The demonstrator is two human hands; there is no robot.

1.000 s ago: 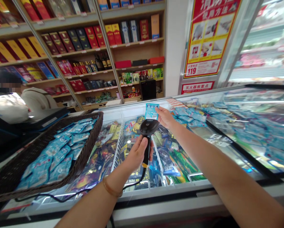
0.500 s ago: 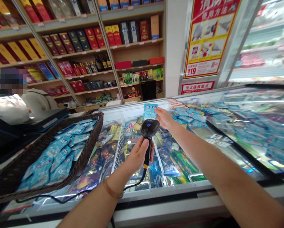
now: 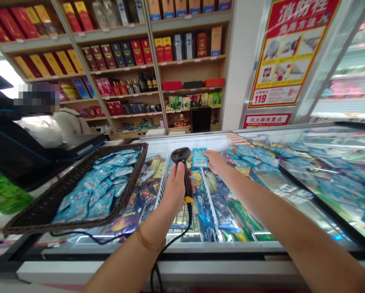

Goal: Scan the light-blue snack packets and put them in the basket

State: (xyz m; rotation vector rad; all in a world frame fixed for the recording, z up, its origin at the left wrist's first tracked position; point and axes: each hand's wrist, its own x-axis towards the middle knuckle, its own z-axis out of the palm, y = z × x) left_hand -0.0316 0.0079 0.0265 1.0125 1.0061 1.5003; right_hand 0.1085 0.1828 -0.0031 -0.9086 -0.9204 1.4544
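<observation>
Left hand [image 3: 177, 181] wrapped firmly round the black scanner [image 3: 181, 154]; right hand [image 3: 216, 162] pinching one blue packet [image 3: 199, 158] by its edge, just beside the scanner's head; whether it has been read, there's no telling; cable [image 3: 189, 217] trailing below the left hand; freezer [image 3: 207, 262] beneath both; out left of the left hand, a wicker basket [image 3: 45, 202] heaped with blue packets [image 3: 98, 189]; right of the right hand, more packets [image 3: 254, 156] strewn; I'd call it midway, one in hand, plenty on either side, which ones are done unclear.
</observation>
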